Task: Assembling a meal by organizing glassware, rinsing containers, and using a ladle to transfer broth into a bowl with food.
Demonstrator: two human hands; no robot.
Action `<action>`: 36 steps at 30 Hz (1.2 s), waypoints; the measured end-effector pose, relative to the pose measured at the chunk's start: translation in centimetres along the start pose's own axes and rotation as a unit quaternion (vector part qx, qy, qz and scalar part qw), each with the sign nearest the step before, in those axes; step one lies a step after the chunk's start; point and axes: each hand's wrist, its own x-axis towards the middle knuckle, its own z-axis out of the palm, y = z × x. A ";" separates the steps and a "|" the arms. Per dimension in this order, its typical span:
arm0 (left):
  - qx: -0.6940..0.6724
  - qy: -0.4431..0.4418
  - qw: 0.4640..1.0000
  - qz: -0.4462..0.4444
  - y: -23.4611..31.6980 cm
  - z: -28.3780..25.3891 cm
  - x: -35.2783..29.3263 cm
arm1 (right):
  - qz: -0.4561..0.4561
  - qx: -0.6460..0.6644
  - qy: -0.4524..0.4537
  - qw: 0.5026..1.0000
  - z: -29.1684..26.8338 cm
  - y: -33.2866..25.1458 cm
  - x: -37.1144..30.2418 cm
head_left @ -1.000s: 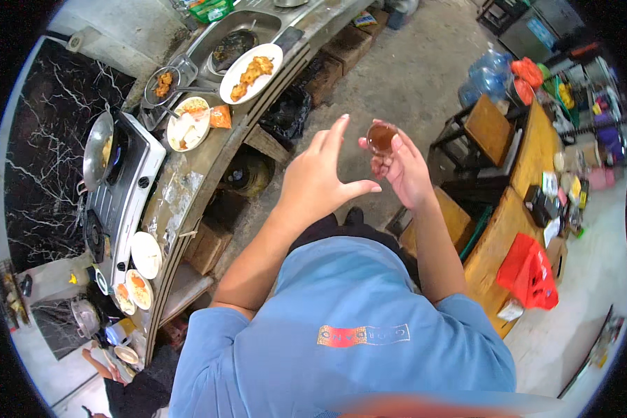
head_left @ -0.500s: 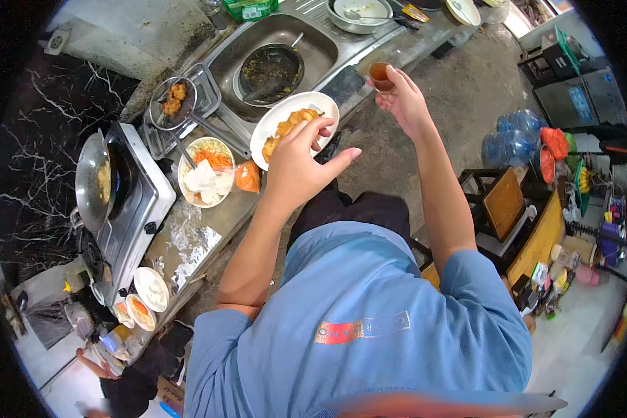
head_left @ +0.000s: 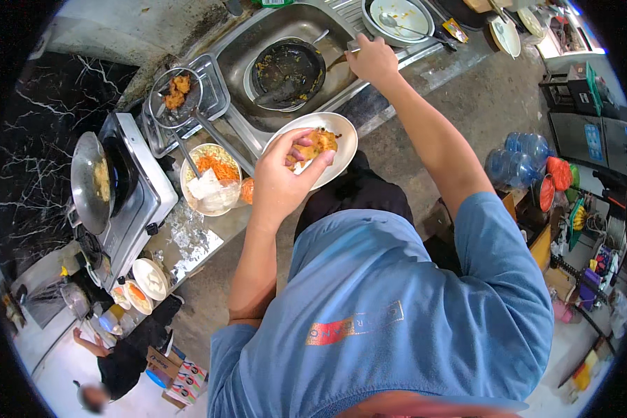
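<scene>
My right hand [head_left: 373, 59] reaches out over the right edge of the sink [head_left: 233, 66], closed around a small cup [head_left: 354, 47] that is mostly hidden by the fingers. A brown streak, seemingly liquid, shows beside the cup. My left hand [head_left: 282, 174] hovers over a white oval plate [head_left: 345, 157], thumb and curved fingers apart. Golden fried food [head_left: 323, 142] lies on that plate, partly behind the fingers. Inside the sink sits a dark pan [head_left: 306, 73] with food scraps, resting on a pale dish.
A strainer [head_left: 161, 115] with fried pieces rests on a clear tray. Beside it stands a bowl [head_left: 188, 198] of shredded carrot and white food. At left is a stove [head_left: 150, 198] with a wok [head_left: 83, 181]. Another person [head_left: 122, 362] is at lower left.
My right hand has moved left and forward with the cup, from over the floor to the sink. The left hand stays by the plate, its fingers slightly more curled. The view has shifted.
</scene>
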 end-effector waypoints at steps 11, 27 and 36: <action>-0.026 -0.022 0.999 0.009 0.1 -0.4 3.3 | -0.237 -0.016 0.263 0.935 -7.1 -2.6 1.1; 0.074 -0.370 0.898 0.227 5.4 10.9 0.9 | 0.358 0.727 0.084 0.579 -7.6 6.4 -28.5; 0.115 -0.610 0.648 0.442 9.6 20.5 -16.8 | 0.378 0.707 0.362 0.476 -6.8 1.6 -54.0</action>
